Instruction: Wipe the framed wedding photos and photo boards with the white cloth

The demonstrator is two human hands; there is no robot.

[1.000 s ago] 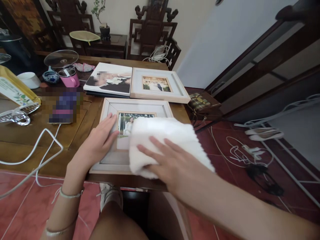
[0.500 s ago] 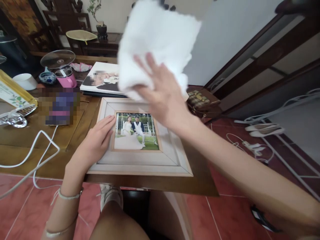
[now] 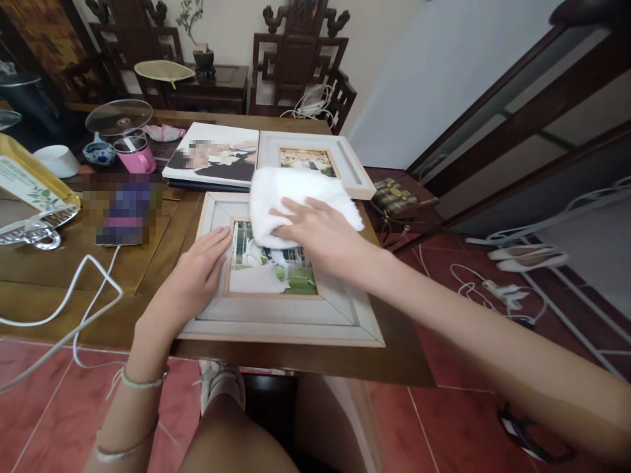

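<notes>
A white picture frame with a light wood edge lies flat near the front of the table. Behind its inner border is a photo of two people outdoors, its upper part covered. My left hand rests flat on the frame's left side, fingers stretched out. My right hand grips a folded white towel with fingers spread over it. The towel lies over the frame's top border and the upper part of the photo.
Behind lie a second white frame and a photo album. To the left are a pink mug, a hair clip, a yellow bottle, a white cable and a blurred-out item. A checkered bag stands at right.
My right hand has come down with the towel from above onto the frame, uncovering the second frame behind. My left hand stays on the frame's left side.
</notes>
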